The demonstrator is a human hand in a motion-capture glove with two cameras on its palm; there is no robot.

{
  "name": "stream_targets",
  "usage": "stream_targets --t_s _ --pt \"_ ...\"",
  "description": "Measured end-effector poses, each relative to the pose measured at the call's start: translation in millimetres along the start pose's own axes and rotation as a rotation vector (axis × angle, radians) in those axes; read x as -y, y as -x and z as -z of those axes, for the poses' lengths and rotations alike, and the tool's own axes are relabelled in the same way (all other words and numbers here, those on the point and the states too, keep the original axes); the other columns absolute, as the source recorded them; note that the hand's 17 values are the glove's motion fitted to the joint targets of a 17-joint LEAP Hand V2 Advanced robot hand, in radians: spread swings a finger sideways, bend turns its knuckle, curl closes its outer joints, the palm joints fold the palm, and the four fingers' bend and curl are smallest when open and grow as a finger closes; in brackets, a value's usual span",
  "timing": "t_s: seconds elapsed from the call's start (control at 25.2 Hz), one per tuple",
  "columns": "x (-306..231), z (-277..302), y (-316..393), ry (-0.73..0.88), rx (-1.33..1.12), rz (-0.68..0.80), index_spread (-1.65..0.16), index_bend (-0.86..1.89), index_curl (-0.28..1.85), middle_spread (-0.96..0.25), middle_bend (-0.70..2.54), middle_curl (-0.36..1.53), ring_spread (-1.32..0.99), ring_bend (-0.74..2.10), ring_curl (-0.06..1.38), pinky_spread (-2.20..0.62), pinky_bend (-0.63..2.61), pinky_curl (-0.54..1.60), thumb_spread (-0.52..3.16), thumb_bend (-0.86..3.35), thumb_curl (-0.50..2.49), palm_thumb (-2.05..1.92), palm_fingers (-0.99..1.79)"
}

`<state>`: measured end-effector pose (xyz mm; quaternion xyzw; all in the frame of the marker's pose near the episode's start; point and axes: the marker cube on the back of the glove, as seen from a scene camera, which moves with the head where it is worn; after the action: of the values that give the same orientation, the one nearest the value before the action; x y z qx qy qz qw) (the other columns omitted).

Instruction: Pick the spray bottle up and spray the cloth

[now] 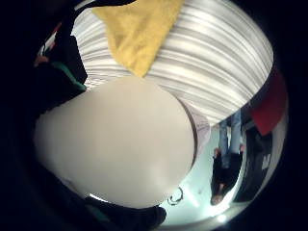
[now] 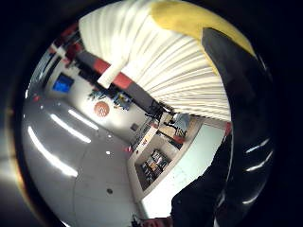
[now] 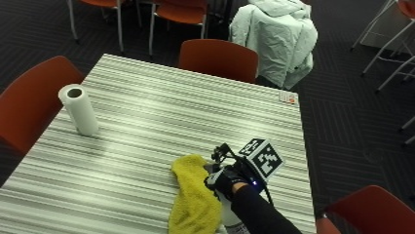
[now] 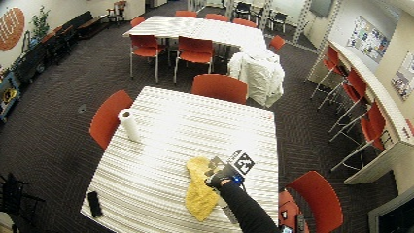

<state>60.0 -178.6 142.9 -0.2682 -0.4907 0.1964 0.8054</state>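
Note:
In the outside view my gloved right hand (image 3: 225, 179) grips the top of a white spray bottle (image 3: 231, 219), whose body slants down under my forearm near the table's front right edge. Fingers curl round the bottle's head and hide its nozzle. A crumpled yellow cloth (image 3: 193, 201) lies on the striped table (image 3: 162, 122) just left of the hand. The little finger side palm view is largely filled by the bottle's white body (image 1: 115, 144), with the cloth (image 1: 137, 29) beyond it on the table. The cloth (image 2: 189, 19) also shows in the thumb side palm view. I cannot tell whether the bottle touches the table.
A paper towel roll (image 3: 78, 109) stands upright at the table's left side. A small card (image 3: 289, 98) lies at the far right corner, and a black phone (image 4: 95, 204) near the front left. Red chairs (image 3: 217, 59) ring the table; one holds a pale jacket (image 3: 277, 36).

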Motion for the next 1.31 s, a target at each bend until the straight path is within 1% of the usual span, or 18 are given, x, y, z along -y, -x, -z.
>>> stream_targets --t_s 0.16,0.32,0.55,0.63,0.71,0.79,1.03,1.19,1.31 --pt "-12 14 12 -0.156 0.126 0.186 -0.13 0.19 0.60 -0.02 0.44 0.60 -0.06 0.51 0.53 0.10 0.15 0.38 0.83 0.05 0.87 1.24 1.02" --pt "-25 22 19 -0.342 0.280 0.409 -0.13 0.20 0.61 -0.02 0.43 0.61 -0.06 0.50 0.53 0.09 0.15 0.38 0.84 0.06 0.88 1.24 1.01" --pt "-61 11 25 -0.529 0.418 0.793 -0.14 0.20 0.63 -0.02 0.43 0.62 -0.06 0.49 0.53 0.09 0.13 0.37 0.86 0.07 0.89 1.24 0.99" --pt "-73 5 24 -0.596 0.445 0.881 -0.14 0.20 0.63 -0.02 0.43 0.62 -0.06 0.49 0.53 0.09 0.13 0.36 0.87 0.08 0.90 1.24 0.98" --pt "-77 3 22 -0.648 0.454 0.909 -0.14 0.21 0.64 -0.03 0.43 0.63 -0.06 0.48 0.53 0.09 0.13 0.36 0.88 0.09 0.90 1.25 0.97" --pt "-75 2 21 -0.669 0.449 0.899 -0.14 0.21 0.64 -0.03 0.44 0.63 -0.07 0.48 0.53 0.08 0.13 0.35 0.88 0.09 0.90 1.24 0.97" --pt "-74 0 22 -0.662 0.440 0.845 -0.14 0.21 0.65 -0.03 0.44 0.64 -0.08 0.48 0.53 0.08 0.14 0.34 0.90 0.10 0.91 1.24 0.98" --pt "-65 1 24 -0.682 0.403 0.837 -0.15 0.20 0.66 -0.03 0.43 0.64 -0.08 0.48 0.54 0.07 0.14 0.34 0.90 0.10 0.92 1.24 0.98" --pt "-59 -8 36 -0.668 0.407 0.835 -0.15 0.20 0.66 -0.03 0.43 0.64 -0.08 0.48 0.54 0.07 0.14 0.34 0.91 0.10 0.92 1.23 0.98"
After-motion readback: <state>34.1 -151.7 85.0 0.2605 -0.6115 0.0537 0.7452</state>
